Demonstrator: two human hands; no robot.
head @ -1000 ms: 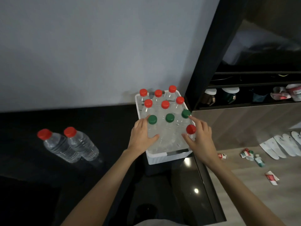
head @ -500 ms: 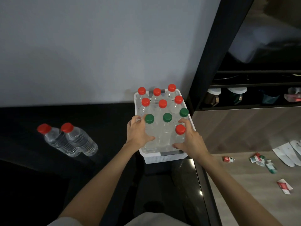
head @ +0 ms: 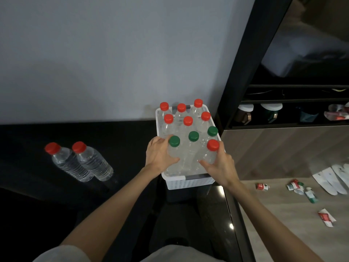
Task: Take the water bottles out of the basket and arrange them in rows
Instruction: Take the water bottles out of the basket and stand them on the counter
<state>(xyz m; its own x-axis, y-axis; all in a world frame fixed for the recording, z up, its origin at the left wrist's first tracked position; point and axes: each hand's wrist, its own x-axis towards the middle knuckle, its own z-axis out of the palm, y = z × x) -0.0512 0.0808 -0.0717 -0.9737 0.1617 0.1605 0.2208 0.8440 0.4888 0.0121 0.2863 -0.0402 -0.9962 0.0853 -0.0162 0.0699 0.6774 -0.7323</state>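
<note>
Both grips sit inside the crowded basket (head: 188,183), our left hand (head: 160,155) curled round a green-capped bottle (head: 174,149), our right hand (head: 221,164) round a red-capped bottle (head: 211,155), so lifting may topple neighbours.

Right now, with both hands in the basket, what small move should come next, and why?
Probably lift both straight up. The left hand grips the green-capped clear plastic bottle and the right hand grips the nearest red-capped clear plastic bottle, both packed against neighbours in the white plastic basket, so a vertical pull should clear them.
</note>
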